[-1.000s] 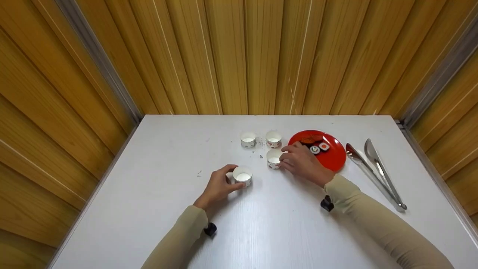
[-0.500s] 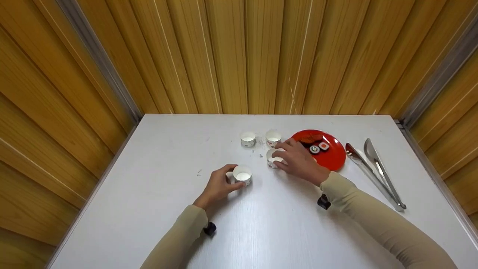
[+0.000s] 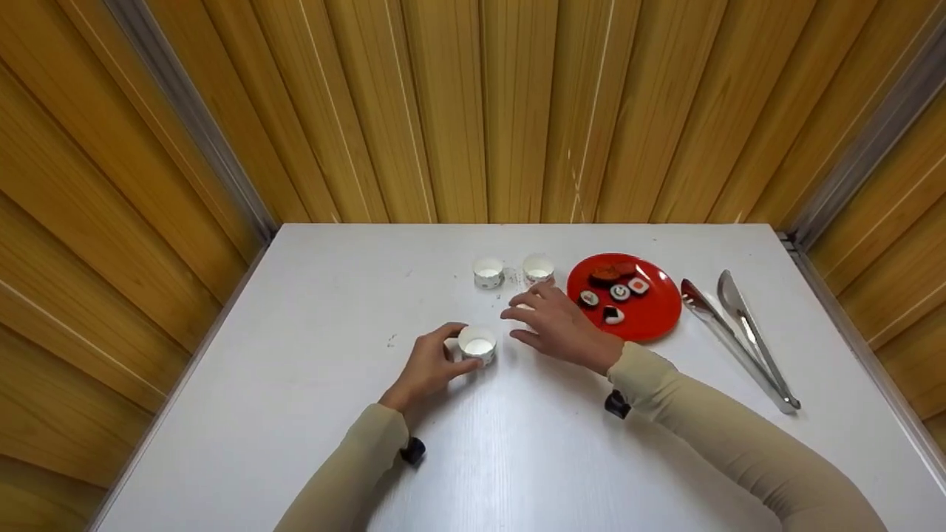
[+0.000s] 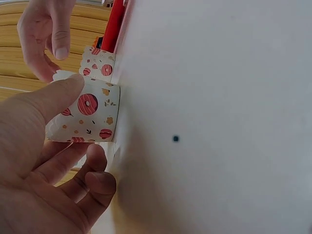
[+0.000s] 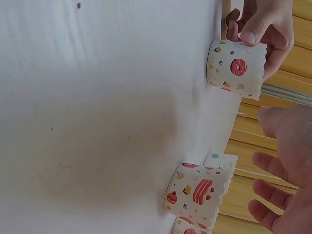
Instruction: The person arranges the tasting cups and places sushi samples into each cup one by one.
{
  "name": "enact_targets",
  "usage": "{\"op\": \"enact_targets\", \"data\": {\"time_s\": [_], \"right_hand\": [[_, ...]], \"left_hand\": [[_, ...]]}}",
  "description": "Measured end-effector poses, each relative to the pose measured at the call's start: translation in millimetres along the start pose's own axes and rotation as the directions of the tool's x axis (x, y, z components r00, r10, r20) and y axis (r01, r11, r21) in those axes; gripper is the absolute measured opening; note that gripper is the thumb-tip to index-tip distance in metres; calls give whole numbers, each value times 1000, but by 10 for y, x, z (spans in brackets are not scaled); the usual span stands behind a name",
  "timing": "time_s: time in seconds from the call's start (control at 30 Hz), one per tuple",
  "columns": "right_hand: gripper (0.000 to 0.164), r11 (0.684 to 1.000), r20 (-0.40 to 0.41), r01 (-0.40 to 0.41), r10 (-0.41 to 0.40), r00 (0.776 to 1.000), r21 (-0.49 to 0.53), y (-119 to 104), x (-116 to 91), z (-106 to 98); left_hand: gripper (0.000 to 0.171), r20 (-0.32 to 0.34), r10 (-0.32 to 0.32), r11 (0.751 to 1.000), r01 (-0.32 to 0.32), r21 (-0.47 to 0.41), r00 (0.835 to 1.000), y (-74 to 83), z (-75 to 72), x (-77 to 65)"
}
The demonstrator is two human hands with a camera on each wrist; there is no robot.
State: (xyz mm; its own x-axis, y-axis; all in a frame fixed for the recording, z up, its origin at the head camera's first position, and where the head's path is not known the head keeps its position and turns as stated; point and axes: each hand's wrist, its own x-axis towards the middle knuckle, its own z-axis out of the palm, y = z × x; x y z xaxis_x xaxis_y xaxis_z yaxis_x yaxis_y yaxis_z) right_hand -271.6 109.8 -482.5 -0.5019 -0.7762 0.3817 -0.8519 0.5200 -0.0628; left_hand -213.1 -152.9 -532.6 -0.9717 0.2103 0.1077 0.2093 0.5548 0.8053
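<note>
White paper cup (image 3: 477,346) on table (image 3: 318,295), gripped by left hand (image 3: 429,366)
Left thumb and fingers curled round its sides; right hand (image 3: 563,326) spread loosely, holding nothing, near a second cup (image 5: 195,192); two cups (image 3: 488,273) behind; red plate (image 3: 661,319) with sushi (image 3: 619,292), then tongs (image 3: 739,347), at right

Cups (image 3: 477,347) matt ppr; plate (image 3: 654,314) glossy plas.
</note>
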Motion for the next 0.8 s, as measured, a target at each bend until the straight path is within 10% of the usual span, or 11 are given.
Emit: {"op": "enact_targets", "data": {"time_s": [0.8], "right_hand": [[15, 996, 34, 75, -77, 996, 41, -231, 100, 119]], "left_hand": [[56, 7, 8, 1000, -8, -1, 1000, 3, -20, 5]]}}
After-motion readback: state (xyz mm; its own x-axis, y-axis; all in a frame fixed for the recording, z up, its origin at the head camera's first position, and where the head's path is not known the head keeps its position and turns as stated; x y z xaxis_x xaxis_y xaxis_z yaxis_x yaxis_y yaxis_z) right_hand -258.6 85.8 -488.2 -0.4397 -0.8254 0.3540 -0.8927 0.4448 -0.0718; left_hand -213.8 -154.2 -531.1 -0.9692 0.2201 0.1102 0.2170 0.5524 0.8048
